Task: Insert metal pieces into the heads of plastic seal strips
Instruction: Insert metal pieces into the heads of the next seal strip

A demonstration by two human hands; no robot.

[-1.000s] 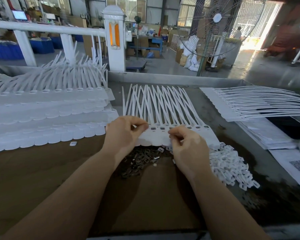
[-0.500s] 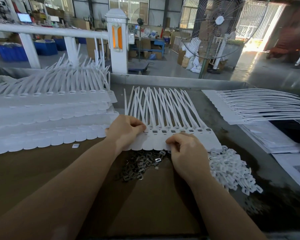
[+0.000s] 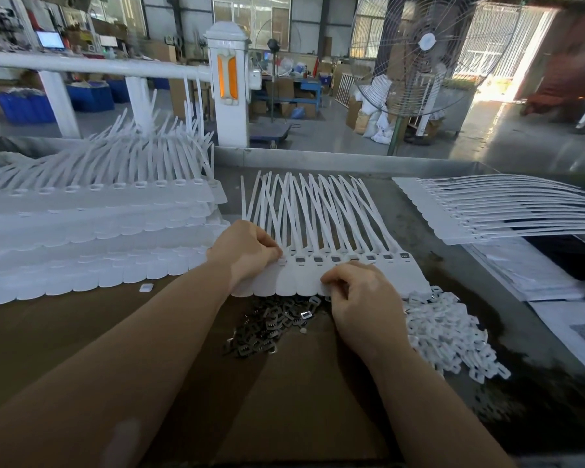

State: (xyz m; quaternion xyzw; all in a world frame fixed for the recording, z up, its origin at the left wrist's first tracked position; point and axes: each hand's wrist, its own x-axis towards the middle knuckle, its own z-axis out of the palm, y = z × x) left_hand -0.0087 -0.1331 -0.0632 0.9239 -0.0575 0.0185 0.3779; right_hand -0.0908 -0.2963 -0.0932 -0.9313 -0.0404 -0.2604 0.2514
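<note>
A joined row of white plastic seal strips (image 3: 321, 231) lies in front of me, tails fanning away, heads (image 3: 352, 258) in a line with dark metal showing in several slots. My left hand (image 3: 247, 251) pinches the row's left end at a head, fingers curled. My right hand (image 3: 358, 295) rests curled on the tags' near edge, fingertips pinched together; what they hold is hidden. A heap of small dark metal pieces (image 3: 271, 325) lies just below the row, between my hands.
Tall stacks of white strip rows (image 3: 92, 238) fill the left side of the brown cardboard (image 3: 284, 400). A pile of small white plastic clips (image 3: 450, 336) sits right of my right hand. More strip rows (image 3: 507, 211) and papers (image 3: 527, 275) lie far right.
My left hand slid left to the end head of the row. My right hand dropped from the heads toward the tags' near edge.
</note>
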